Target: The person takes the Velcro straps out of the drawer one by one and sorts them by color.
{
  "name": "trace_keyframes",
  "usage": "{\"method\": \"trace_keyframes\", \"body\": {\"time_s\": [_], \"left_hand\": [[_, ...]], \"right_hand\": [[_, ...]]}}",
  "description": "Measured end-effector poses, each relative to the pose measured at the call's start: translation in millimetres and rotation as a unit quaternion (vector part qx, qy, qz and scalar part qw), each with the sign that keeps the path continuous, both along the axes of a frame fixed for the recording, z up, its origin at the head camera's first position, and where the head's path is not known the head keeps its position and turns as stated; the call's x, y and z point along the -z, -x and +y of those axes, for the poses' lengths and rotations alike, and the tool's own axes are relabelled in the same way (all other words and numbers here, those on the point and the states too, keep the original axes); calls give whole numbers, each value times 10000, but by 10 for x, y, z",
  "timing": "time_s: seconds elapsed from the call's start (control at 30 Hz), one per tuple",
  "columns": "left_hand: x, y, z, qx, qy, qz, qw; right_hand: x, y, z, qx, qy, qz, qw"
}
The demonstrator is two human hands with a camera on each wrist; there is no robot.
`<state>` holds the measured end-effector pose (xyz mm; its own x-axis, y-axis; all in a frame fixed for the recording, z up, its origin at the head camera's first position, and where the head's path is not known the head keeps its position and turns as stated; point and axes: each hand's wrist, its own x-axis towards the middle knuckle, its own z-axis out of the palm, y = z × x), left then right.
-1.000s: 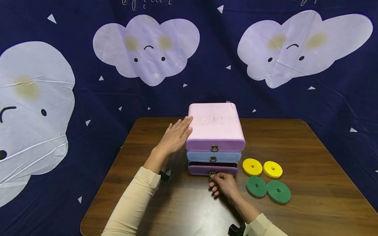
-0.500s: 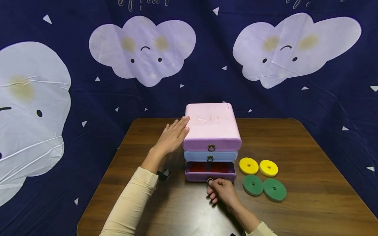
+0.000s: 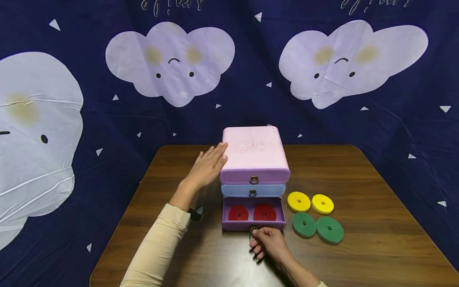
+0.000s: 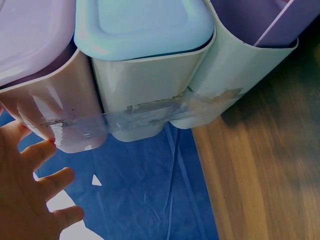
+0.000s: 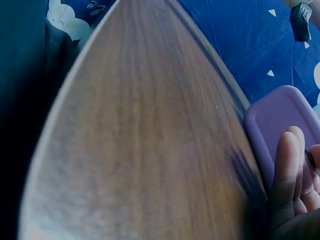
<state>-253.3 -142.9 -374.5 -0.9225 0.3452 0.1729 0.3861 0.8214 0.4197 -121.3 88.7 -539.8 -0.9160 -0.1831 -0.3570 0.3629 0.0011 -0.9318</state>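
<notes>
A small three-drawer chest (image 3: 255,147) stands on the table, with a pink top and purple, blue and purple drawer fronts. My left hand (image 3: 206,165) rests against its upper left side with fingers extended; in the left wrist view, fingertips touch the pink casing (image 4: 65,110). At the bottom, the purple drawer (image 3: 229,226) is pulled out. Inside it lie two flat red rolls, the left roll (image 3: 238,213) and the right roll (image 3: 265,213). My right hand (image 3: 270,243) pinches that drawer's metal ring pull (image 3: 253,229) between thumb and finger.
To the right of the chest lie two yellow rolls (image 3: 299,202) and two green rolls (image 3: 304,225), each with a small centre hole. The wooden table (image 3: 373,223) ends before a dark blue cloth (image 3: 256,99) printed with clouds.
The bottom drawer has slid out toward me with my right hand on its ring, bringing the red rolls into sight. My left hand keeps its place on the chest.
</notes>
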Motion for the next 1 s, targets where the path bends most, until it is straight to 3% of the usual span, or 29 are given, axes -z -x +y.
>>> {"method": "trace_keyframes", "body": {"time_s": [1.0], "left_hand": [[1, -2, -8, 12, 2, 23, 10000]], "right_hand": [[-46, -364, 25, -332, 226, -97, 9991]]}}
